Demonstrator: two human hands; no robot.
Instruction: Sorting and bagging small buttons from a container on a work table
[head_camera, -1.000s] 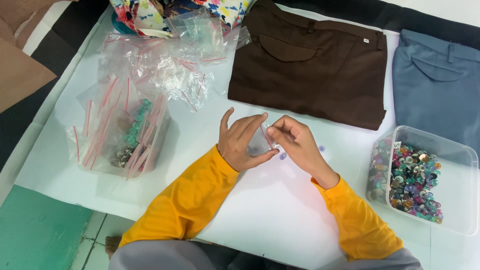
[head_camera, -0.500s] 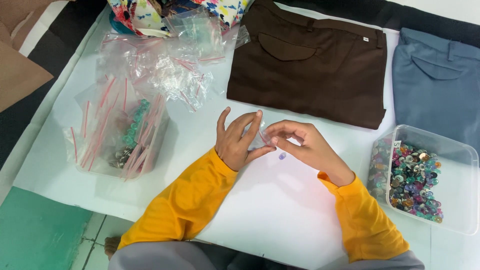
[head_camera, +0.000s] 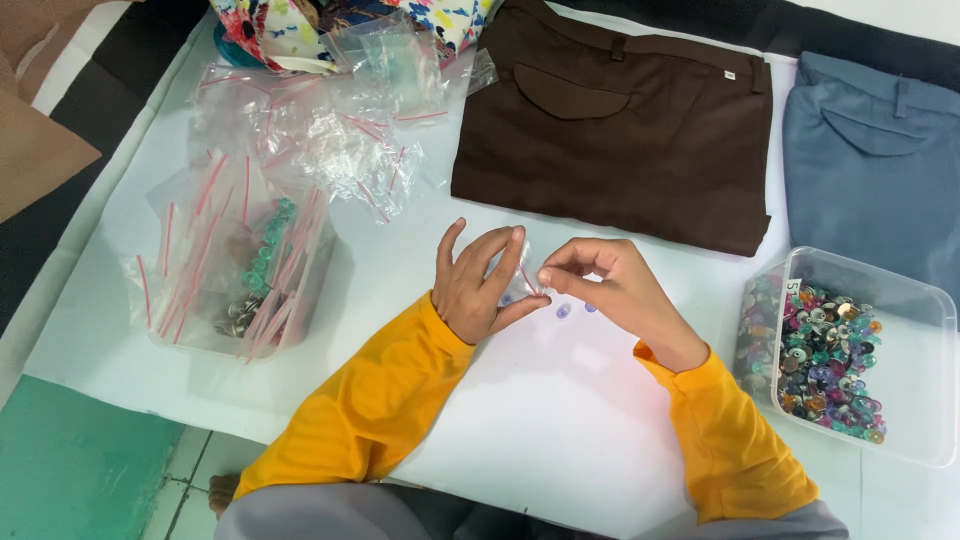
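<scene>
My left hand (head_camera: 478, 282) and my right hand (head_camera: 608, 288) meet over the white table, both pinching a small clear zip bag (head_camera: 520, 283) with a red seal strip. Something small and bluish shows inside the bag near its bottom. Two small purple beads (head_camera: 563, 311) lie on the table just below my right fingertips. Both arms wear yellow sleeves.
A clear tub (head_camera: 915, 390) of mixed coloured beads stands at the right. A clear box (head_camera: 240, 270) stuffed with small zip bags sits at the left, with loose bags (head_camera: 320, 130) behind it. Folded brown trousers (head_camera: 620, 120) and blue trousers (head_camera: 880, 150) lie at the back.
My hands shifted slightly; the right hand came in closer to the left and now pinches the small bag's top edge. The beads on the table stayed put.
</scene>
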